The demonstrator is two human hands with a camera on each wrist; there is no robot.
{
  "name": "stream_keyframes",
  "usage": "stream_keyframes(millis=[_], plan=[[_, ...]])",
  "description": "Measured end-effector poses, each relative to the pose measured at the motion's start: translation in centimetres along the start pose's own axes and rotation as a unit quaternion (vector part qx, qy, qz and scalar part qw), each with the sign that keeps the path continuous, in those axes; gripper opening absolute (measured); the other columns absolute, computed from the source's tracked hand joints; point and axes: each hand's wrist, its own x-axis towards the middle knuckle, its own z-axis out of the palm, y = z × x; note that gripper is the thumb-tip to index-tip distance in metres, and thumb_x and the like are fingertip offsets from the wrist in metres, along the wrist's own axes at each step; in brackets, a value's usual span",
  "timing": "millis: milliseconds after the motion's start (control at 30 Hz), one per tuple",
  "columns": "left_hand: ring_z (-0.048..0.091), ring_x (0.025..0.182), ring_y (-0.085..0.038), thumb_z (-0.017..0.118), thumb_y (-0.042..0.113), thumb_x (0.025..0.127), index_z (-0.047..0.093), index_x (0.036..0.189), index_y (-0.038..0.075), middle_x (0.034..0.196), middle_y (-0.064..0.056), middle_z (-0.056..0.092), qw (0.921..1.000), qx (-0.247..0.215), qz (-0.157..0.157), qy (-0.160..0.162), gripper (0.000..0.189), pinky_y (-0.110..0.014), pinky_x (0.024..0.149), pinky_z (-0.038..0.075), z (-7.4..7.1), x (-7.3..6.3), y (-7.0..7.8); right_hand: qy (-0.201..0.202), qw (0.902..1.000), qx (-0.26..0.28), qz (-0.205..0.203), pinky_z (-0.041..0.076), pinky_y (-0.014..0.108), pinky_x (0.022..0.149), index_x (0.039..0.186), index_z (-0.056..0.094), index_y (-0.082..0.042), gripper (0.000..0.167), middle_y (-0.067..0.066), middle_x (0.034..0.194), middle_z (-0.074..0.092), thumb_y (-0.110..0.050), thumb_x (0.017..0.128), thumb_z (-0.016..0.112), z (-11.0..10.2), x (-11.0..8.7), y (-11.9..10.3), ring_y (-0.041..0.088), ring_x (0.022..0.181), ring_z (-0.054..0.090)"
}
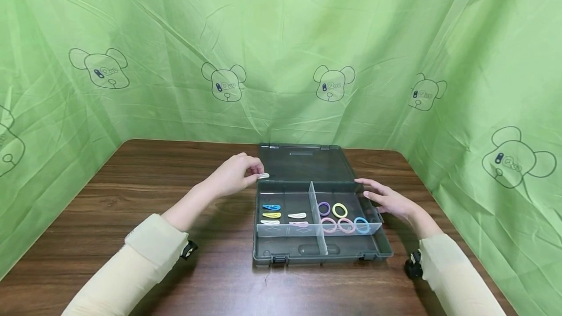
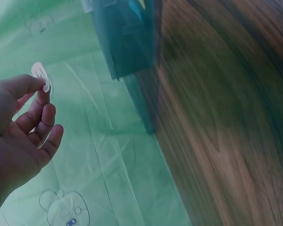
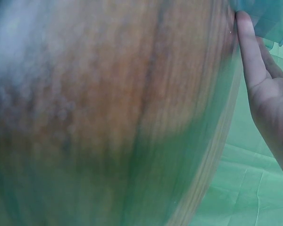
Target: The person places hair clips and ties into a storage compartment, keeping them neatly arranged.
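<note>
A dark translucent divided box lies with its lid folded back. My left hand pinches a white snap hair clip between thumb and index finger, above the box's back left corner; the left wrist view also shows this pinch. The back left compartment holds a blue clip, a yellow clip, two whitish clips and a pink clip. In the back right compartment lie purple, yellow, pink and blue hair ties. With fingers extended, my right hand rests against the box's right side.
Clear dividers stand up inside the box. A brown wood-grain table bears it. Green cloth printed with bear heads hangs behind and along both sides. A dark band shows at each wrist.
</note>
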Motion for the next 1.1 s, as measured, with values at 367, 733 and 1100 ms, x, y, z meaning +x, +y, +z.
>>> stream_keyframes(millis=[367,733,1100], plan=[[0.053,0.079,-0.015,0.066,0.013,0.084,0.066,0.086,0.018,0.075,0.010,0.059,0.9994,-0.018,0.024,-0.017,0.006,-0.028,0.071,0.043,1.4,1.6,2.4,-0.002,1.0000,-0.007,0.001,0.050,0.045,0.088,0.149,0.022,-0.018,0.054,0.025,0.146,0.030,-0.026,0.101,0.043,0.0,0.1,-0.2,0.040,0.127,0.041],[0.054,0.081,-0.012,0.066,0.015,0.085,0.067,0.087,0.019,0.079,0.009,0.064,0.9971,-0.015,0.044,-0.061,0.005,-0.029,0.074,0.044,4.9,3.0,3.5,0.000,1.0000,-0.004,0.001,0.050,0.045,0.088,0.149,0.023,-0.019,0.053,0.026,0.145,0.031,-0.025,0.101,0.043,-0.1,0.0,0.0,0.041,0.127,0.040],[0.054,0.074,-0.008,0.066,0.014,0.085,0.065,0.085,0.020,0.073,0.011,0.060,0.9933,-0.008,0.051,-0.103,0.006,-0.024,0.069,0.043,8.1,3.8,3.2,0.003,1.0000,-0.003,0.003,0.050,0.045,0.088,0.149,0.024,-0.019,0.053,0.025,0.145,0.031,-0.026,0.100,0.044,-0.1,0.0,0.1,0.042,0.127,0.039]])
